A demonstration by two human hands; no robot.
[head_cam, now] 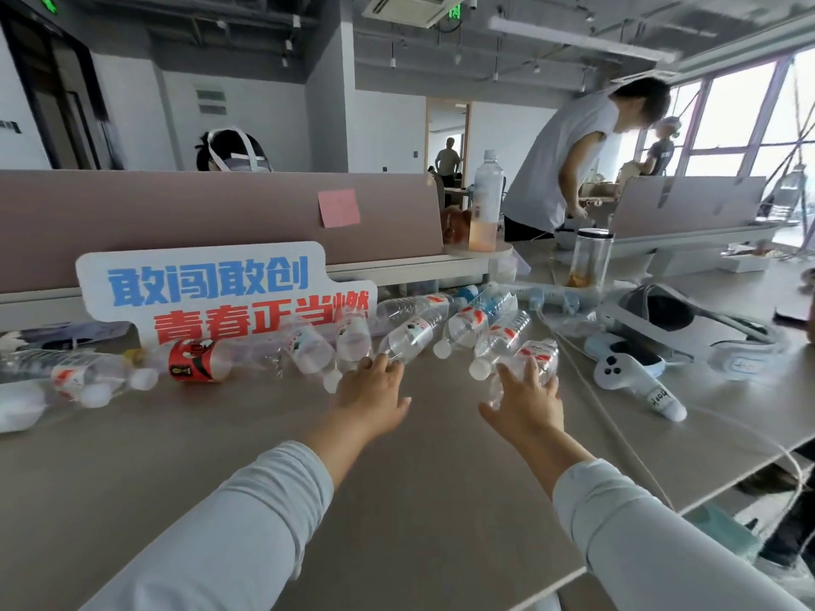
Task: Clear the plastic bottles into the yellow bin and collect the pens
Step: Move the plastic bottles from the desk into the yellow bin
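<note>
Two light grey sleeves (229, 522) are seen nearest, stretched forward over the beige table (419, 500). The left grip (370, 392) is held released, its fingers spread, with the fingertips touching the capped end of a clear bottle (412, 335) that lies on its side. The right grip (525, 396) is laid with spread fingers over another lying bottle (540, 352), the thumb kept apart on the near side; no closed hold is shown.

The plastic bottles (498, 335) are scattered on their sides across the far part of the table, most with red-and-white labels and white caps, several touching or overlapping one another. More of them (75, 377) are heaped at the left edge, blurred, and a red-wrapped bottle (198, 361) lies between that heap and the left grip. Behind the row a white sign (211, 288) with blue and red characters is propped against a mauve partition (176, 213), on which a pink sticky note (338, 208) is stuck.

To the right of the bottles a white headset (652, 315) is set on the table, with a white controller (635, 377) just in front of it and thin cables trailed past both. A tall upright bottle (487, 200) is stood at the end of the partition, and a clear tumbler (591, 258) near it. Beyond, a person in a white shirt (564, 169) is bent over another table.
</note>
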